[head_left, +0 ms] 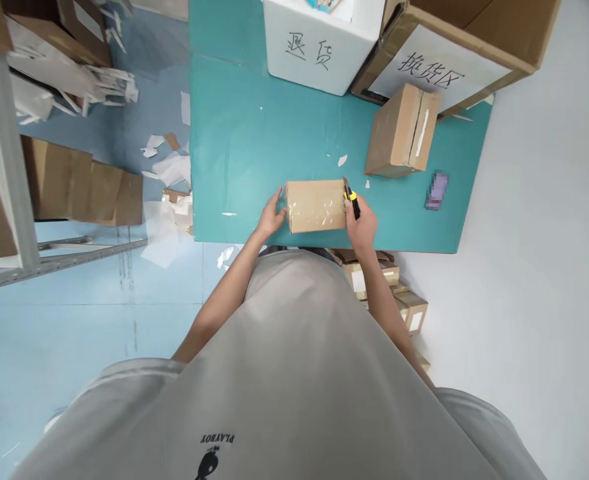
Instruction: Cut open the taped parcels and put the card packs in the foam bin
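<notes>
A small brown cardboard box (317, 206) with shiny clear tape lies on the green table (234, 147) near its front edge. My left hand (272, 215) is at the box's left end, thumb and fingers apart, with nothing held in it. At the right end, my right hand (361, 221) is closed round a black and yellow cutter (353, 201), its tip by the box's upper right corner. Further right stands a taller brown box (403, 131) with a white label strip. Beside it lies a blurred purple object (436, 191).
A white bin (319, 50) and a large open carton (447, 67), both with handwriting, stand at the back. Paper scraps dot the table. Left are a metal shelf (12, 160), cartons (87, 180) and floor litter; more boxes (409, 310) sit below the table at right.
</notes>
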Tool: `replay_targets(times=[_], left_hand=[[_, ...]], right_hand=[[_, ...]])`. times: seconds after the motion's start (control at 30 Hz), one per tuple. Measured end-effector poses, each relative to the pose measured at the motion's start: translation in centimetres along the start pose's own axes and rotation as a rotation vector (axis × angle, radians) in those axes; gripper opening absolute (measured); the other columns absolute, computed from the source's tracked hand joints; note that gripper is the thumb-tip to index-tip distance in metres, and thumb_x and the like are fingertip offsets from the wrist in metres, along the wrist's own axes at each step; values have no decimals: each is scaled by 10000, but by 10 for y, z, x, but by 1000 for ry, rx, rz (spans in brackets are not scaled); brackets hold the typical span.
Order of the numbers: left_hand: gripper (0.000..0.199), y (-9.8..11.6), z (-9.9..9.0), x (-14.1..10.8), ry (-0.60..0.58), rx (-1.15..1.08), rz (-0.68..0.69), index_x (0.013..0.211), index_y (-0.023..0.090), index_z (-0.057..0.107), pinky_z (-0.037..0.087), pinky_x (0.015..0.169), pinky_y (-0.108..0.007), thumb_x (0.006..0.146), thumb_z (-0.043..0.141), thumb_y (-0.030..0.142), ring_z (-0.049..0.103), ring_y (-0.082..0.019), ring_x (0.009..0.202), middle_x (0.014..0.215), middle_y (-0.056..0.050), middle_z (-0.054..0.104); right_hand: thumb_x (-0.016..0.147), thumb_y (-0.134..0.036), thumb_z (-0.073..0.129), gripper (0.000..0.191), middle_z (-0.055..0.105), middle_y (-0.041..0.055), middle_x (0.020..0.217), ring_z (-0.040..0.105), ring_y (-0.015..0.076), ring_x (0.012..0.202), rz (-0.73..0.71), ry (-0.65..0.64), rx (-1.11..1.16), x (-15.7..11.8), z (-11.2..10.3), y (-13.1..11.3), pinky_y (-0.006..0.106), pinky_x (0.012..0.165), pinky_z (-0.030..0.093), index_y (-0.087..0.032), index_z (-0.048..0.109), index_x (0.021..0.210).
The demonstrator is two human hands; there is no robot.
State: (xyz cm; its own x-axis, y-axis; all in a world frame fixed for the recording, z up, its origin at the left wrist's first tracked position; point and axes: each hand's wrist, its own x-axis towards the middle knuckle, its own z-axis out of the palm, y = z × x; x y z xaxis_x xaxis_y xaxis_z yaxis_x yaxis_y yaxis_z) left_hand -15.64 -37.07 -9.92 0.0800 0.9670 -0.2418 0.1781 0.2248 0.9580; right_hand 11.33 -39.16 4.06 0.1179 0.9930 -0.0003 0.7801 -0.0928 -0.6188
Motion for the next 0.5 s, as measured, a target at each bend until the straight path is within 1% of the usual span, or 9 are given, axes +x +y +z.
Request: replay_targets(times=[0.07,0.1,0.17,0.23,0.3,0.33,0.4,0.5], left_hand=[[659,17,-12,-1,20,10,-17,1516,212,613,497,1197,-553,893,707,408,562,-348,1484,1602,-183,576],[615,28,-19,-1,19,4,-3,1495,227,631,509,1188,-539,910,685,411,574,-336,1471,1589,-161,595],[518,55,-32,0,-10,-19,80,1445,243,669,502,1205,-511,960,638,420,595,-308,1452,1525,-122,658],[461,81,-39,5,-25,-24,145,1409,247,695,512,1199,-487,993,616,429,617,-291,1426,1483,-104,689],[434,100,-40,16,-50,-24,181,1374,242,718,540,1167,-468,991,635,429,642,-283,1389,1453,-100,706],[424,105,-38,22,-69,-19,188,1349,237,731,556,1144,-460,977,659,426,660,-279,1358,1430,-100,718],[401,110,-35,35,-111,0,179,1277,224,765,585,1091,-441,930,720,419,705,-272,1266,1355,-100,754],[359,108,-33,51,-155,30,129,1141,201,810,616,996,-403,854,793,414,753,-257,1097,1193,-92,807]], right_hand=[[1116,-608,359,593,747,173,1321,690,301,1241,21,50,-63,1,-5,-2,442,1059,533,-201,668,1417],[1114,-612,355,605,749,178,1311,697,309,1236,48,83,-98,-1,-8,-4,451,1050,541,-199,664,1431],[1112,-625,344,631,768,177,1243,733,315,1161,118,136,-152,-8,-13,-11,457,1003,564,-195,644,1463],[1113,-634,331,643,790,155,1116,768,298,1019,174,126,-158,-20,-16,-22,440,926,588,-197,624,1483],[1113,-629,331,635,793,120,994,776,272,885,215,64,-108,-33,-14,-37,411,856,601,-195,601,1490],[1112,-621,344,625,792,105,951,775,262,841,236,29,-71,-39,-11,-46,398,831,604,-191,584,1497],[1105,-590,388,603,795,86,906,774,252,798,280,-38,3,-49,-2,-63,382,805,608,-179,547,1517],[1099,-524,436,558,816,78,940,786,246,821,278,-145,75,-58,14,-87,372,836,612,-183,548,1526]])
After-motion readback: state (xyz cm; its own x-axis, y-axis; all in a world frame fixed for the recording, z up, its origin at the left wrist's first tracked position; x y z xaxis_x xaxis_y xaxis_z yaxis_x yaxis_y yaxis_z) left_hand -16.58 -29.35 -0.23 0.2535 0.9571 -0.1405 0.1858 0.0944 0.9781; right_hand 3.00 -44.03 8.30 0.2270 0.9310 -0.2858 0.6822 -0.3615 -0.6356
